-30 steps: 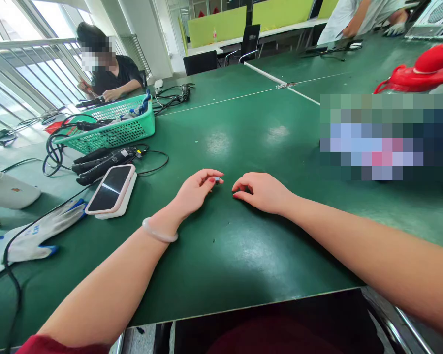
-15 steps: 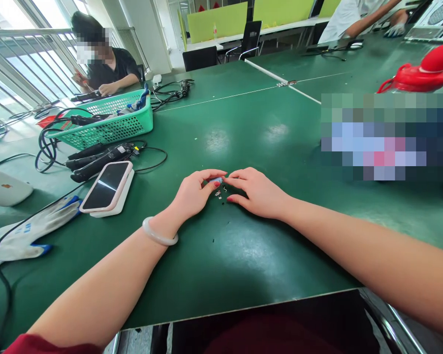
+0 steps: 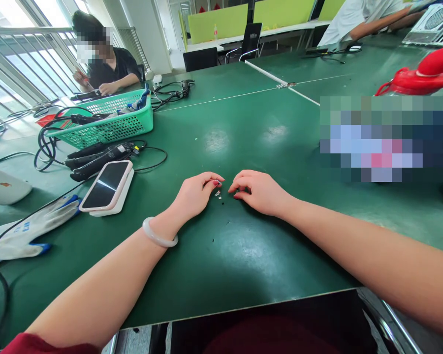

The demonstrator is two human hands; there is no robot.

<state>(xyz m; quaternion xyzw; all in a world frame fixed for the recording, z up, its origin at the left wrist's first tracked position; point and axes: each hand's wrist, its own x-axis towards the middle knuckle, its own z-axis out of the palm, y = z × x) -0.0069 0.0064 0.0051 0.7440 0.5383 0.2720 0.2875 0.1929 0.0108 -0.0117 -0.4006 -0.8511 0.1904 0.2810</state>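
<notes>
My left hand [image 3: 199,195] is pinched at the fingertips around a small bluish piece [image 3: 219,183], mostly covered by thumb and finger. Just below those fingertips lie several tiny silvery metal bits [image 3: 218,194] on the green table [image 3: 266,255]. A tiny black speck [image 3: 223,203] rests close by. Across a narrow gap, my right hand [image 3: 258,192] has its thumb and index finger curled together. Whatever sits between them, if anything, is too small and shaded to name.
On the left are a phone [image 3: 107,186] on a white box, black handheld devices [image 3: 99,160] with cables, a work glove [image 3: 29,228] and a green basket [image 3: 107,123]. A red-topped container [image 3: 409,81] stands at right. One person sits far left; another's arms reach in far right.
My right hand has drawn away to the right from the left one, its fingers curling in. A small silvery bit between the hands no longer shows. Less of the bluish piece is visible.
</notes>
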